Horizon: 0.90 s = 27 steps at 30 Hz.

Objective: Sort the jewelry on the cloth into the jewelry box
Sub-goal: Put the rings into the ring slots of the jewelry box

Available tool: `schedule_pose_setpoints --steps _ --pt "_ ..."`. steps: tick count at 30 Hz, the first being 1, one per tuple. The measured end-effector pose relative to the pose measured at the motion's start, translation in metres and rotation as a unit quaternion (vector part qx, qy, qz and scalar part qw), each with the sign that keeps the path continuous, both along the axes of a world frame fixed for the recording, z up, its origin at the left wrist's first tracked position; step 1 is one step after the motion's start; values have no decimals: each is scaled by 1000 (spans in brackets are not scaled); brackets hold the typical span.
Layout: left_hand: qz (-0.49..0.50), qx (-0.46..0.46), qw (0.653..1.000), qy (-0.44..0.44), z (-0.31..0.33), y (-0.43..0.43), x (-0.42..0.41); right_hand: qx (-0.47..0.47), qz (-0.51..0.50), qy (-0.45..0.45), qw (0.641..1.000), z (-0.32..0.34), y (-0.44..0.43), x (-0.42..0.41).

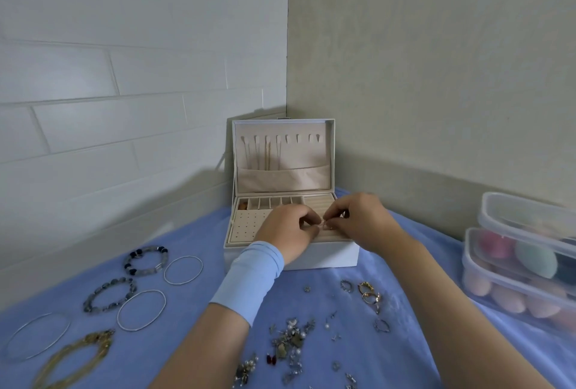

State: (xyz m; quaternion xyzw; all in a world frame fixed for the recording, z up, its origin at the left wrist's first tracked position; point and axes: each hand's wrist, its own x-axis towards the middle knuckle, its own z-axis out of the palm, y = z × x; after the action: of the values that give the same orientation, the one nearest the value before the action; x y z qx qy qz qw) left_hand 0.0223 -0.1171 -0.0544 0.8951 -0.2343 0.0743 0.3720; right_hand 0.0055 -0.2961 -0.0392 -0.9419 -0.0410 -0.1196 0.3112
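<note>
Fleecy blue cloth (193, 310); hands (288, 229) (358, 220) pinch tiny jewel (324, 226).

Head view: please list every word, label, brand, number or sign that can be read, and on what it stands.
None can be read.
The jewelry box, the plastic containers, the blue cloth and the walls show no text.
The small piece pinched by the left hand and the right hand is too small to tell.

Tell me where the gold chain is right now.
Head view, bottom left: the gold chain lies on the blue cloth, beside a thin silver bangle and below a beaded bracelet.
</note>
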Motion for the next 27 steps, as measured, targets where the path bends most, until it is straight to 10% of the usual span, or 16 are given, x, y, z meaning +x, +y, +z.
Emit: schedule_pose_setpoints --steps 22,27 --pt "-44 152 986 -56 -2 -1 -8 -68 -35 20 997 4 1 -36" --pt "-56 61 987 -140 8 -5 -34 -94 -26 32 995 8 -11 -60"
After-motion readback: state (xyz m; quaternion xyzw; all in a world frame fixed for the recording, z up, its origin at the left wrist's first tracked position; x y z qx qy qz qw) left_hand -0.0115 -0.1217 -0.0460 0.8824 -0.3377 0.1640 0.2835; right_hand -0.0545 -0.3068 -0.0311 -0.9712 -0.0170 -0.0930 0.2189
